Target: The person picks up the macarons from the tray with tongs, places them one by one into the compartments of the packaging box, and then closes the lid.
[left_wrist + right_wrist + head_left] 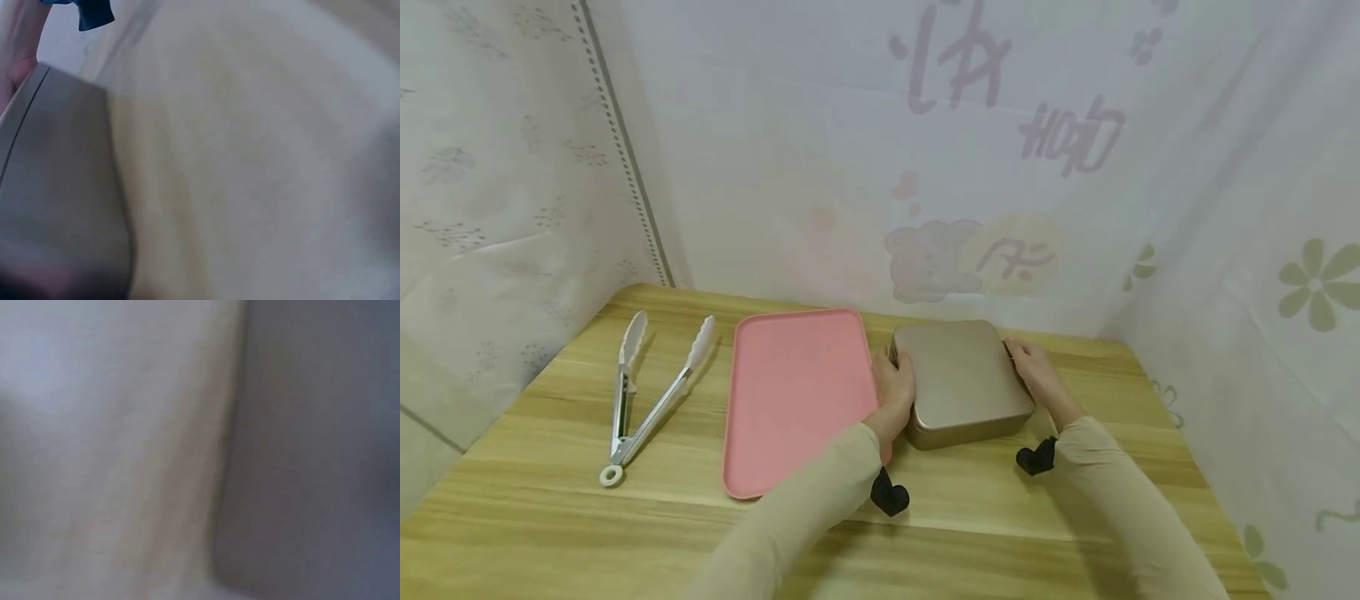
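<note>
A rounded, champagne-coloured metal tin box (966, 375) sits on the wooden table, its lid on. My left hand (895, 396) grips its left side, with the thumb toward the near corner. On the opposite side, my right hand (1041, 379) holds the right wall, its fingers partly hidden behind the edge. The left wrist view shows the tin's side wall (69, 187) with a thin lid seam, and part of the right hand (15, 72) beyond it. In the right wrist view the blurred tin wall (306, 456) fills the right half.
A pink rectangular tray (797, 392) lies just left of the tin, partly overlapped by my left forearm. Farther left, spread tongs (643, 425) with white tips lie on the wooden table (550, 517). Patterned white curtains (805, 167) enclose the back and sides.
</note>
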Tool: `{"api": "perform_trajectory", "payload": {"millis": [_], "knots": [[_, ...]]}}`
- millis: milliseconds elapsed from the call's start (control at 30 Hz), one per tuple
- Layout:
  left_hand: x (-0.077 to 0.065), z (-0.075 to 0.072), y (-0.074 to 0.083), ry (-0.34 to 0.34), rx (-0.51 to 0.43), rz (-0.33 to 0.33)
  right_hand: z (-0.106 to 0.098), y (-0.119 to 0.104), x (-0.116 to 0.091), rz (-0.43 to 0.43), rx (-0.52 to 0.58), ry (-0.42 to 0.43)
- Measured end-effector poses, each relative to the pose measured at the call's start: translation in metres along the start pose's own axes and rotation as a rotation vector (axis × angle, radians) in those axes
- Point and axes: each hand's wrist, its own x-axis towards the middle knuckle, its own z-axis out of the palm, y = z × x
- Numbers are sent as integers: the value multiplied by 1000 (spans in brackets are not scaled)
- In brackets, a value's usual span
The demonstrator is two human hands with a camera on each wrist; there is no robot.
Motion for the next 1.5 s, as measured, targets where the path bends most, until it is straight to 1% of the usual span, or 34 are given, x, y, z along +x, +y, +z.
{"api": "perform_trajectory", "payload": {"millis": [67, 133, 167, 267, 333, 400, 500, 567, 700, 900, 1000, 1067, 1167, 1233, 1300, 1367, 1400, 1433, 1500], "knots": [[5, 2, 2, 6, 22, -6, 2, -3, 5, 3, -31, 16], [9, 4, 3, 18, 69, -2, 6, -6, 9, 1, -49, 41], [11, 5, 3, 28, 95, -1, 8, -6, 10, -1, -50, 58], [14, 8, 3, 68, 134, -2, 14, -7, 13, -14, -48, 107], [15, 9, 2, 88, 145, 2, 17, -6, 14, -16, -23, 134], [17, 9, 1, 103, 148, 21, 18, -6, 15, -15, 9, 156], [19, 9, 0, 111, 129, 44, 18, -7, 15, -9, 17, 162], [20, 10, -1, 120, 112, 58, 18, -7, 15, 0, 6, 164], [22, 10, -3, 132, 89, 64, 17, -8, 14, 6, -24, 160], [22, 10, -3, 137, 81, 64, 15, -9, 16, -1, -6, 170], [22, 10, -1, 136, 76, 52, 15, -10, 18, 10, 4, 174], [23, 11, -1, 145, 79, 56, 13, -8, 20, 28, 13, 170], [24, 13, -2, 161, 92, 82, 9, -2, 23, 50, 39, 129], [24, 15, -3, 166, 104, 96, 4, 3, 22, 70, 93, 56], [24, 15, -4, 142, 108, 94, -3, 10, 19, 69, 153, -17], [22, 12, -2, 78, 86, 73, -10, 15, 14, 65, 214, -70], [22, 9, -1, 34, 74, 64, -13, 17, 10, 56, 232, -88], [22, 5, 2, -26, 52, 46, -17, 19, 7, 38, 231, -99], [20, -6, 10, -141, 44, 9, -24, 20, -3, 11, 210, -107]]}}
